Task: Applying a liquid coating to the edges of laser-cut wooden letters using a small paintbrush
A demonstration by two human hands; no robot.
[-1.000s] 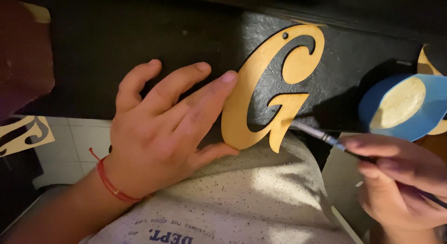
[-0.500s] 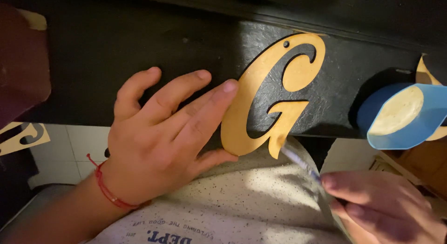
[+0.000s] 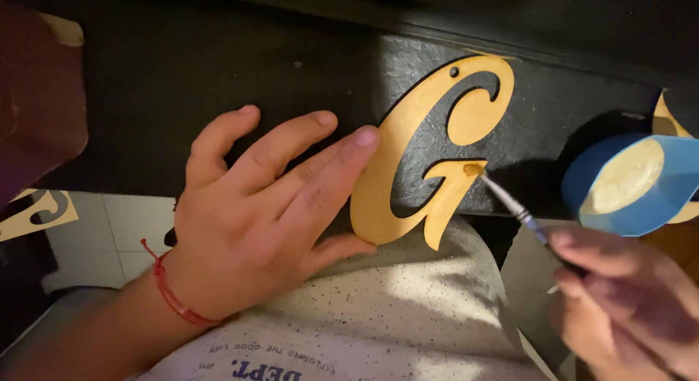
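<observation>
Landmark: the wooden letter G point(image 3: 408, 170), flat on the dark worktop point(image 3: 218, 75).
Left hand point(image 3: 255, 213): spread beside the letter's left edge, my fingers point(image 3: 342, 159) apart, fingertip and thumb pressing that edge to steady it.
Right hand point(image 3: 626, 301): below-right of the letter, fingers pinched together on a thin paintbrush point(image 3: 510, 199).
Brush tip: touching the letter's crossbar.
Blue cup point(image 3: 626, 181): right of the letter.
Handling: I judge the letter light, stiff and thin, brittle at the curls; best held by its broad left curve.
</observation>
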